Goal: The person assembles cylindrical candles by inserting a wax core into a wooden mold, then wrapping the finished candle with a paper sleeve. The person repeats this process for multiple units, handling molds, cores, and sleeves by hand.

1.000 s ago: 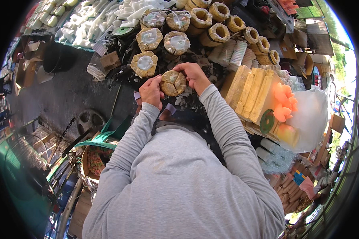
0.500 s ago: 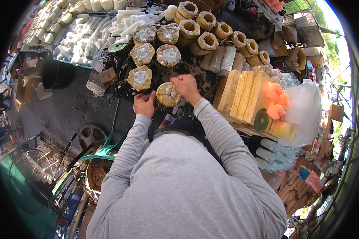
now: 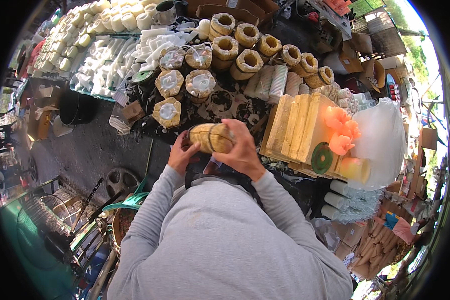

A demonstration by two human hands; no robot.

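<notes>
A yellowish candle mold (image 3: pixel 210 137) with dark bands around it lies tilted on its side between my hands, in front of my body. My left hand (image 3: pixel 181 153) is closed on its left end, thumb along the near side. The right hand (image 3: pixel 242 151) wraps the other end, fingers over the top. Just beyond stand similar molds filled with white wax, the nearest being a hexagonal mold (image 3: pixel 166 112) and, behind it, another filled mold (image 3: pixel 200 83). The underside of the held mold is hidden.
Hollow hexagonal molds (image 3: pixel 246 64) stand at the back beside striped twisted candles (image 3: pixel 278 82). To the right are a yellow block mold (image 3: pixel 297 127), orange flower-shaped pieces (image 3: pixel 342 131) and a plastic bag (image 3: pixel 380 145). White wax pieces (image 3: pixel 105 62) and a black bucket (image 3: pixel 78 106) are left.
The mold was upright with its round, seamed end facing up; it is now tipped onto its side and nearer my body. My right hand has shifted its hold around the mold's end.
</notes>
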